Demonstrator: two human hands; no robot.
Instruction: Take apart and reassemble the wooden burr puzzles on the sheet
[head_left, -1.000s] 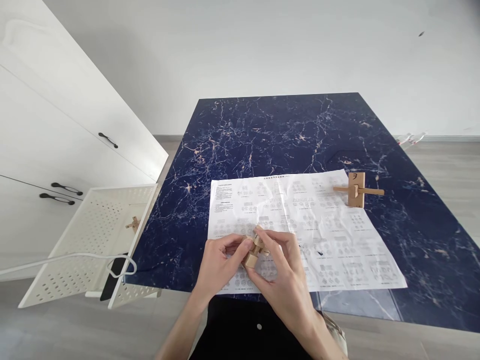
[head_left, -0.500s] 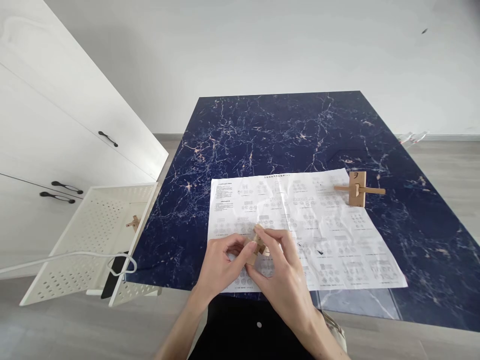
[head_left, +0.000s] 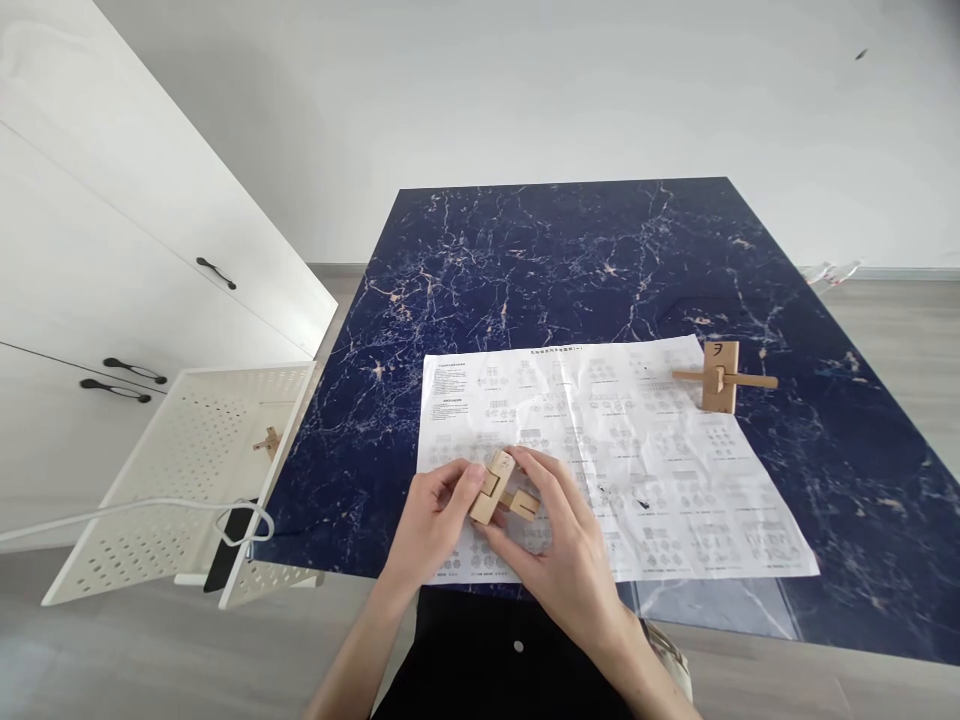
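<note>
Between my hands, over the lower left of the printed sheet [head_left: 645, 450], is a wooden interlocking puzzle [head_left: 493, 488] of notched bars crossing one another. My left hand [head_left: 429, 515] pinches its left side, thumb on top near the notch. My right hand [head_left: 562, 530] curves around the right side, its fingertips at the upper end and thumb by the lower end. One slotted bar end [head_left: 525, 504] sticks out toward my right palm. A second wooden puzzle [head_left: 718, 378], marked with a black 3-like sign, lies at the sheet's upper right corner.
The sheet of diagrams lies creased on a dark blue marble-patterned table [head_left: 525, 260]. A white perforated bin [head_left: 172, 470] beside the table's left edge holds a small wooden piece [head_left: 268, 441]. A white cable [head_left: 135, 511] crosses it. White cabinets [head_left: 127, 230] stand at left.
My fingers have shifted on the puzzle, and more of it shows. My left thumb has moved up and left, and the slotted bar end is now exposed on the right.
</note>
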